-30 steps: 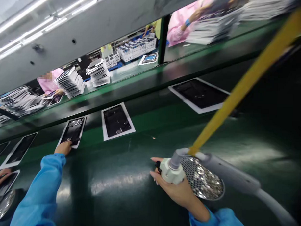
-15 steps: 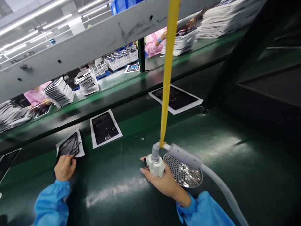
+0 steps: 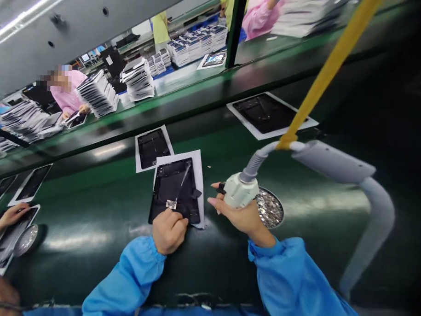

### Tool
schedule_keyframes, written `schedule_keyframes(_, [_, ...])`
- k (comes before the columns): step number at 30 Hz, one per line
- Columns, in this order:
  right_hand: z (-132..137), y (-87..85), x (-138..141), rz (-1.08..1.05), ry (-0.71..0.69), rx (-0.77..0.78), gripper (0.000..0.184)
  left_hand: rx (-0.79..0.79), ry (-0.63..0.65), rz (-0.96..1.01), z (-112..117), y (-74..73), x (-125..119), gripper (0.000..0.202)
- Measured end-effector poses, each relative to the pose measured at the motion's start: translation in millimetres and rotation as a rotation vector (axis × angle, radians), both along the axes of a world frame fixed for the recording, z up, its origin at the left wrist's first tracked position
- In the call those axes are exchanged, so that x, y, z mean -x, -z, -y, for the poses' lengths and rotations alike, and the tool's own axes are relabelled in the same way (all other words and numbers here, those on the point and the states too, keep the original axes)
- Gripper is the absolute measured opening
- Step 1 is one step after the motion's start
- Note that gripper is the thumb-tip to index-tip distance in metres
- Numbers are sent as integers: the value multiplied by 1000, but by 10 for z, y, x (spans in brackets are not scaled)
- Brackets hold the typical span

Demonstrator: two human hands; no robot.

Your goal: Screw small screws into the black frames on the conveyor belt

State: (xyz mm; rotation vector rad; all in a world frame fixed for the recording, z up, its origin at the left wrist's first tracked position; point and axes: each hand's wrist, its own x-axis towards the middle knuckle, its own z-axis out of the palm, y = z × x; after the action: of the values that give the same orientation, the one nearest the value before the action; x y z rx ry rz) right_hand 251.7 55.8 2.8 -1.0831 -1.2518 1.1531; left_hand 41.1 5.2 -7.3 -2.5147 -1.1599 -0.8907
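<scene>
Near the middle, my left hand (image 3: 169, 230) has its fingers curled closed at the near edge of a black tablet housing (image 3: 168, 184). The housing lies on a white paper sheet (image 3: 198, 176), with a thin ribbon cable and a small metal-patterned piece inside. To the right, my right hand (image 3: 241, 217) grips a pale green power screwdriver (image 3: 241, 189), seen from above, its tip hidden. A grey hose rises from it to a yellow strap (image 3: 323, 83). Beside my right wrist, partly covered, is a round dish (image 3: 271, 208) of small shiny metal pieces.
Other tablet housings lie on sheets at the back (image 3: 152, 149), back right (image 3: 267, 115) and left (image 3: 32, 183). A co-worker's hand (image 3: 13, 215) and a second dish (image 3: 26, 240) are at the left. Stacked panels (image 3: 98, 94) stand beyond the green rail.
My left hand has drawn the tablet housing and its sheet rightward, closer to my right hand. My right hand still holds the screwdriver, now tilted differently. The view has also shifted.
</scene>
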Motion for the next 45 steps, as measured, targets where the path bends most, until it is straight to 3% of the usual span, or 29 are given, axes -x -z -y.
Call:
schedule_keyframes(3, [-28, -9, -70, 6, -29, -44, 37, 153, 30, -13, 77, 104, -165, 12])
schedule_keyframes(7, [-65, 11, -144, -42, -81, -66, 45, 313, 7, 58, 169, 236, -138, 21])
schedule_keyframes(11, [-36, -30, -166, -60, -199, -148, 51, 335, -157, 195, 233, 330, -51, 12])
schedule_keyframes(16, [27, -84, -148, -47, -233, -119, 45, 391, -158, 199, 203, 373, -83, 12])
schedule_keyframes(22, [-11, -15, -123, -78, -265, -96, 40, 375, -222, 226, 132, 399, -151, 12])
schedule_keyframes(29, [63, 85, -136, -94, -330, -94, 39, 470, -140, 291, 127, 406, -86, 13])
schedule_keyframes(34, [96, -20, -178, -164, -304, 1, 64, 579, 39, 250, 3, 397, 64, 17])
schedule_keyframes(40, [52, -181, -212, -32, -248, 83, 48, 536, 144, 151, -155, 383, 215, 14])
schedule_keyframes(45, [1, -170, -276, -76, -107, 33, 40, 489, 56, 20, -124, 312, 247, 11])
